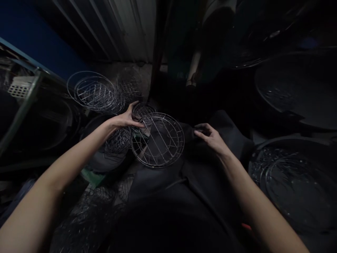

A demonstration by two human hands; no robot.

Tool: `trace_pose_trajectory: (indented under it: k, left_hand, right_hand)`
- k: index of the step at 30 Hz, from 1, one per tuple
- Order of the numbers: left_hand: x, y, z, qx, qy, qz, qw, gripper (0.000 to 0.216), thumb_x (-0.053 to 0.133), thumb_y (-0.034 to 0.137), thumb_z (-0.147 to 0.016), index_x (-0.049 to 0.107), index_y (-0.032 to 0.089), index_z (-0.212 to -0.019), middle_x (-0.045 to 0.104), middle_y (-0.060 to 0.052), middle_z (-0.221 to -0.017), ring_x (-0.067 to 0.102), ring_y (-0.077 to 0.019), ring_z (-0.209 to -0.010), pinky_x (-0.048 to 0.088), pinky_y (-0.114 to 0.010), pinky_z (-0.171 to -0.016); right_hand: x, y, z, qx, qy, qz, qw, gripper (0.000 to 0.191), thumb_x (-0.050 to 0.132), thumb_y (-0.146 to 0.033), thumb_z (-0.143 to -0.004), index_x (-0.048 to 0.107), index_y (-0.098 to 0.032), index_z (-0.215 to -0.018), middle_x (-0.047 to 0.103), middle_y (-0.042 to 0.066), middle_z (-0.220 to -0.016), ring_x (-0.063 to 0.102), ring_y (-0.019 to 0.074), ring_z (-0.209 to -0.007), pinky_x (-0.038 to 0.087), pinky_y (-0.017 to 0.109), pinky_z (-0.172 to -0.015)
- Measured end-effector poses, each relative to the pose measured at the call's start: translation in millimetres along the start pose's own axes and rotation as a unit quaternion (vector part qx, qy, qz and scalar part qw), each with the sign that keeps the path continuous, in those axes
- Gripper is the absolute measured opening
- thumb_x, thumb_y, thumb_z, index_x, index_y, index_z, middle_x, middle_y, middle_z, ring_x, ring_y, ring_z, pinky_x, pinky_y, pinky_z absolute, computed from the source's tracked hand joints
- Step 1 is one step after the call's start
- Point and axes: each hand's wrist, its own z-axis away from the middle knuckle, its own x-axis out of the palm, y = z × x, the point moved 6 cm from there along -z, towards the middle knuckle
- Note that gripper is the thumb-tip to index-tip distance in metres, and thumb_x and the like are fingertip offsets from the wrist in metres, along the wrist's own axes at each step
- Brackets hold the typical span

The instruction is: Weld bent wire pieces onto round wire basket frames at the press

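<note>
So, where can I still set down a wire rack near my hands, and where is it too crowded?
The dark cloth looks free, below the right hand and right of the flat wire rack. It is crowded beyond the left hand, where stacked wire racks lie close together. The dim ground further left is hard to judge.

Dim, shadowy light (corners nearly black), with wide-angle bending along the frame's edges.

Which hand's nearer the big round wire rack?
Left. The left hand is at the rack's left edge, fingers over its rim; the right hand is apart from it, off to its right.
</note>
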Motion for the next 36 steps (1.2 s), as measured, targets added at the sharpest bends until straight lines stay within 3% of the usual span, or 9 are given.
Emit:
trace_pose_trajectory:
  k: [5,11,18,26,32,36]
  left_hand:
    - [-4,-3,2,-0.013,0.003,-0.004,1.000,0.129,0.084,0.005,-0.038,0.013,0.025,-0.144,0.061,-0.007,-0.087,0.065,-0.0249,-0.083,0.054,-0.038,-0.072]
    - [-2,2,11,0.015,-0.039,-0.066,0.997,0.127,0.085,0.018,-0.047,0.002,0.027,-0.144,0.058,-0.005,-0.093,0.060,-0.0239,-0.098,0.048,-0.044,-0.087]
    - [2,7,19,0.060,-0.032,-0.077,0.995,0.124,0.086,0.027,-0.048,0.006,0.027,-0.143,0.055,-0.008,-0.103,0.056,-0.0282,-0.104,0.045,-0.050,-0.090]
    - [2,6,19,0.044,-0.019,-0.082,0.995,0.125,0.087,0.027,-0.046,0.008,0.026,-0.142,0.055,-0.005,-0.094,0.057,-0.0286,-0.101,0.043,-0.055,-0.090]
    - [0,0,16,0.032,-0.022,-0.063,0.997,0.126,0.087,0.025,-0.046,0.007,0.025,-0.143,0.056,-0.004,-0.092,0.061,-0.0260,-0.093,0.045,-0.053,-0.089]
    - [-8,-12,10,0.031,-0.014,-0.058,0.998,0.126,0.087,0.023,-0.045,0.008,0.026,-0.142,0.057,-0.002,-0.088,0.062,-0.0221,-0.086,0.047,-0.048,-0.086]
  right_hand:
    - [19,4,2,0.041,0.013,-0.030,0.999,0.046,0.072,-0.055,-0.063,0.060,-0.018,-0.088,0.061,0.002,-0.082,0.057,0.0155,-0.078,0.046,0.029,-0.072]
    - [45,-8,-2,0.113,-0.044,-0.096,0.988,0.054,0.078,-0.047,-0.059,0.053,-0.018,-0.098,0.064,0.000,-0.075,0.060,0.0142,-0.071,0.048,0.025,-0.061]
    - [51,-6,-1,0.143,-0.071,-0.109,0.981,0.051,0.078,-0.030,-0.066,0.048,-0.021,-0.106,0.068,0.001,-0.075,0.065,0.0159,-0.069,0.054,0.026,-0.061]
    - [49,-11,1,0.172,-0.036,-0.071,0.982,0.069,0.077,-0.024,-0.067,0.039,-0.020,-0.125,0.066,-0.001,-0.066,0.066,0.0178,-0.065,0.057,0.027,-0.058]
    - [46,-10,0,0.177,-0.056,-0.087,0.979,0.086,0.077,-0.026,-0.068,0.029,-0.020,-0.138,0.068,0.001,-0.070,0.068,0.0201,-0.070,0.058,0.032,-0.066]
    - [43,-1,9,0.168,-0.086,-0.132,0.973,0.091,0.072,-0.033,-0.074,0.015,-0.024,-0.145,0.070,0.005,-0.088,0.068,0.0207,-0.087,0.055,0.035,-0.081]
